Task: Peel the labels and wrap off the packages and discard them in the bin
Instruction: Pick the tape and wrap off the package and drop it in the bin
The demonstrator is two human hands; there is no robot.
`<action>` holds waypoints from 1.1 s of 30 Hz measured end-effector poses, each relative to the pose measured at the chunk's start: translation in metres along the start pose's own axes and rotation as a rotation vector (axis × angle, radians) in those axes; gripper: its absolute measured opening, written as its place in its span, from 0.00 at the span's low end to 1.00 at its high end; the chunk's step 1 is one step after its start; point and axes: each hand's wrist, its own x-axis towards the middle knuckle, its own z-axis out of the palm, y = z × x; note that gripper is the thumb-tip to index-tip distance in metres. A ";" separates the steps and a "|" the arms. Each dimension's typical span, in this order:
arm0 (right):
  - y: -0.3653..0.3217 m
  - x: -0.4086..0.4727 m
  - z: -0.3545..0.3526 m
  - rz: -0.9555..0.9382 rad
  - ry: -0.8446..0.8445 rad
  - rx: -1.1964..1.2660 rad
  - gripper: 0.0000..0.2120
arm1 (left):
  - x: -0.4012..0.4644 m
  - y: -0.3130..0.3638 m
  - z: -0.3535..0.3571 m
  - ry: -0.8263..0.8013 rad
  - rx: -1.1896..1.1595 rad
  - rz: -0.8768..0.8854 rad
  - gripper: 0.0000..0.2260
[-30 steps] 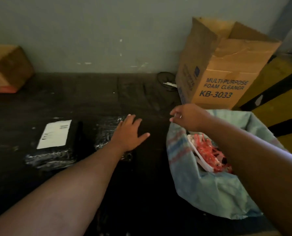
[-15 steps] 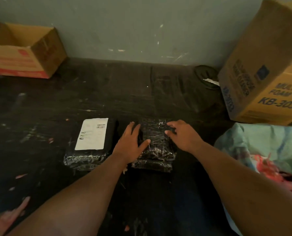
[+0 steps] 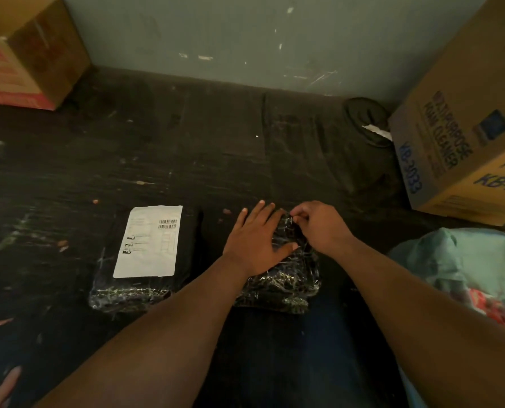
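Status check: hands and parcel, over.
Left hand flat on the black parcel. Right hand pinching its far edge. Labelled parcel apart, to its left; not in the way.

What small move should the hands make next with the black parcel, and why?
Probably pull the far edge up with the right hand: its fingers pinch the black parcel there, while the left hand lies flat on top, steadying it.

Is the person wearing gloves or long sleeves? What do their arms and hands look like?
No gloves, and no sleeves in view. The left hand and right hand are bare. The left forearm and right forearm are bare right to the picture's edge. No watch, bracelet or ring shows.
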 end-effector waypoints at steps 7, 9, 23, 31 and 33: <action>-0.002 0.011 -0.011 -0.031 -0.117 -0.099 0.07 | 0.002 0.003 0.001 -0.013 0.019 -0.011 0.40; -0.005 0.014 -0.012 -0.043 -0.138 -0.138 0.06 | 0.002 0.002 0.001 -0.015 0.018 -0.013 0.40; -0.012 0.014 -0.015 -0.129 -0.183 -0.289 0.05 | 0.001 0.005 -0.005 -0.039 0.042 -0.006 0.37; -0.006 0.015 -0.013 -0.141 -0.202 -0.243 0.08 | 0.004 0.006 -0.008 -0.075 0.057 -0.009 0.36; -0.005 0.014 -0.013 -0.135 -0.215 -0.232 0.09 | 0.004 0.006 -0.008 -0.077 0.055 -0.010 0.36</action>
